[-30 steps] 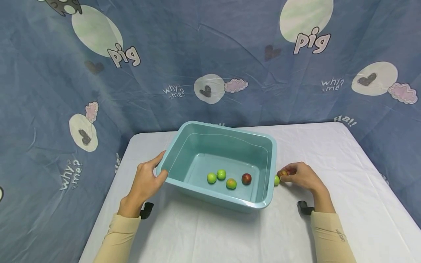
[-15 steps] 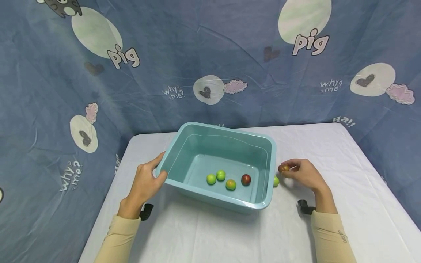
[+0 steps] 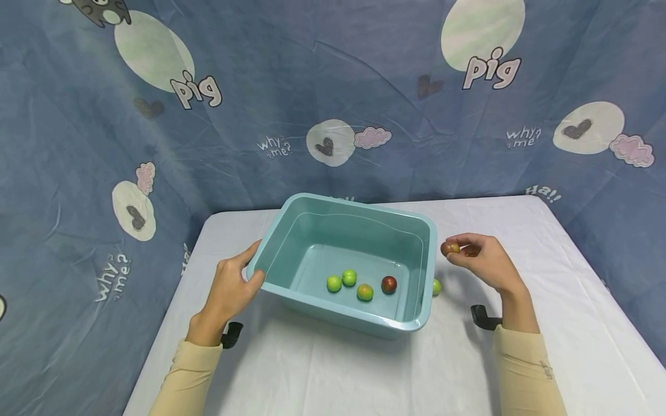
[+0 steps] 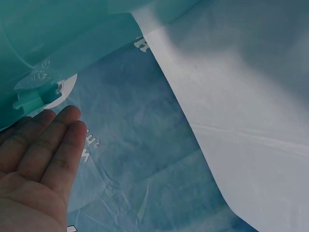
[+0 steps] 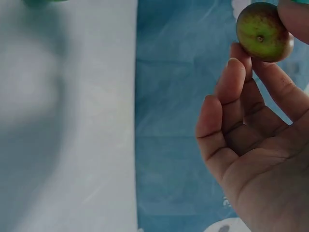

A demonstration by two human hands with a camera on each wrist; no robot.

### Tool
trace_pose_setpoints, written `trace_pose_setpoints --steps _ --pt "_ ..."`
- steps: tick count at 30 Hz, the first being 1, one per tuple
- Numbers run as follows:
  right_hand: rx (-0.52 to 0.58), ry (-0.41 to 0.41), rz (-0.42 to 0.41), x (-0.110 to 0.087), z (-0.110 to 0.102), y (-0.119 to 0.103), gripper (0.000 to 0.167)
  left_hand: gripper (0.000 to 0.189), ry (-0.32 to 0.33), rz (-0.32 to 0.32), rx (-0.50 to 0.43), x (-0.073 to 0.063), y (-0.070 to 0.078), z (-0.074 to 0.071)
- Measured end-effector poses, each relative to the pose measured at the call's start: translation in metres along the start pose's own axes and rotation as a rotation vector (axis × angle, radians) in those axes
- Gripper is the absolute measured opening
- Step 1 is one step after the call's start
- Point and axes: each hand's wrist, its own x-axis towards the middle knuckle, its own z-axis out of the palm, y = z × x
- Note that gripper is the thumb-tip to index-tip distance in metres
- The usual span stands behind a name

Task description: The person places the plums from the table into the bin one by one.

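My left hand [image 3: 234, 289] holds the left end of a teal plastic tub [image 3: 343, 315], thumb at the rim. In the left wrist view, fingers [image 4: 55, 140] lie along the tub's outside; the thumb is out of sight there. To the right of the tub my right hand [image 3: 486, 260] pinches a small round red-green fruit [image 5: 263, 34] between thumb and fingertips, above the table. Inside the tub lie two green fruits [image 3: 334, 283], a green-orange fruit [image 3: 365, 292] and a dark red fruit [image 3: 388, 284]. Another green fruit [image 3: 436, 287] sits outside, partly hidden by the tub's right wall.
A white cloth covers the table [image 3: 354, 375]. Behind it and along the sides hangs a blue printed curtain [image 3: 234, 144]. Each wrist bears a black camera mount [image 3: 484, 318].
My right hand has lifted the red-green fruit off the table and moved it slightly away from me. The left hand and the tub stay in place.
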Motion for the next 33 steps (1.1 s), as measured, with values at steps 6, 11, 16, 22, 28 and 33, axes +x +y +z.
trace_pose_setpoints --steps 6,11,16,22,28,33 --pt "0.071 0.047 -0.072 0.000 -0.004 -0.012 0.035 0.059 -0.001 0.000 0.000 0.000 0.000 0.000" --pt "0.114 0.069 -0.112 0.001 -0.008 -0.023 0.032 0.059 0.001 0.001 -0.001 0.001 0.000 -0.001" --pt "0.141 0.082 -0.141 0.002 -0.010 -0.031 0.030 0.059 0.000 -0.008 -0.003 0.001 0.000 -0.001" --pt "0.190 0.073 -0.156 0.005 -0.006 -0.038 0.030 0.059 -0.011 -0.028 -0.006 0.000 0.000 -0.002" --pt "0.177 0.079 -0.153 0.007 -0.002 -0.048 0.029 0.059 -0.016 -0.028 -0.012 -0.001 0.001 -0.001" --pt "0.181 0.074 -0.178 0.011 0.001 -0.057 0.029 0.059 -0.016 -0.030 -0.004 -0.002 0.000 -0.001"
